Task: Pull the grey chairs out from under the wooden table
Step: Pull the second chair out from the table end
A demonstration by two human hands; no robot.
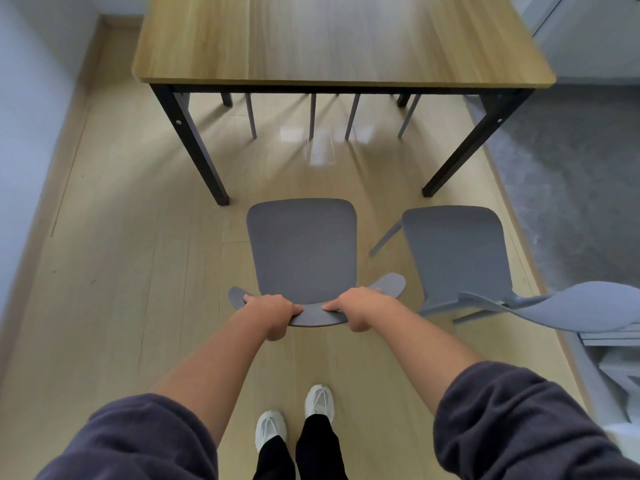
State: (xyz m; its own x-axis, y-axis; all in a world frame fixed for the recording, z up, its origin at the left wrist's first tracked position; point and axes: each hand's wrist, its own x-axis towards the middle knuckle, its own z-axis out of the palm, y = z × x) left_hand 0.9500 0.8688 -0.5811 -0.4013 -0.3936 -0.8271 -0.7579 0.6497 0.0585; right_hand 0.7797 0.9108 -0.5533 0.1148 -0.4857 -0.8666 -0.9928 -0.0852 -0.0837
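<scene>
Seen from above, a person stands on a pale wood floor [121,271], both bare hands closed over the curved backrest of a grey chair [303,251] at centre frame. The left hand [273,311] grips the backrest left of middle, the right hand [360,306] right of middle, fingers wrapped over its top edge, likely so the pull stays even and straight. This chair's seat points up the frame toward the wooden table [339,39], its long axis running from the person to the surface; it sits fully clear of the black legs. A second grey chair [457,251] stands just beside it at the right, also clear, turned slightly rightward. Under the surface's far side, thin grey chair legs [313,116] show, suggesting more chairs remain tucked there.
</scene>
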